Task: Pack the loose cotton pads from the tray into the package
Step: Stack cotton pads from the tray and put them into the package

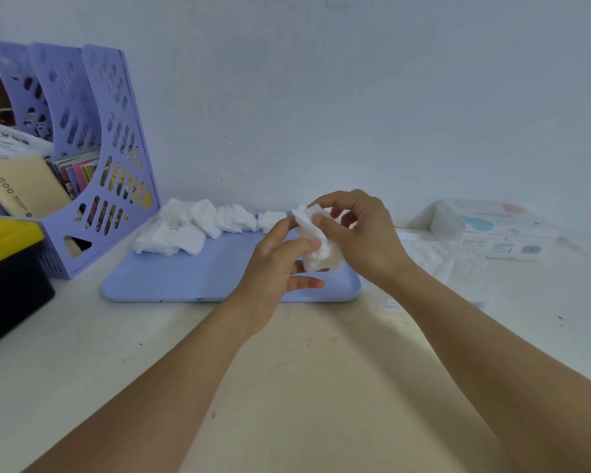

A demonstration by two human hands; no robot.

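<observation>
A pale blue tray (pixel 191 274) lies on the table before me. Several loose white cotton pads (pixel 198 225) are heaped along its far left edge. Above the tray's right half, both hands hold a small stack of white cotton pads (pixel 316 242). My left hand (pixel 277 264) grips the stack from the left with thumb and curled fingers. My right hand (pixel 359 233) pinches its top edge from the right. The clear plastic package (pixel 437 257) lies flat on the table right of the tray, apart from both hands.
A purple perforated file rack (pixel 93 148) with booklets stands at the back left. In front of it is a black and yellow box (pixel 11 268). A wrapped pack with pink and blue print (pixel 492 223) lies at the back right by the wall.
</observation>
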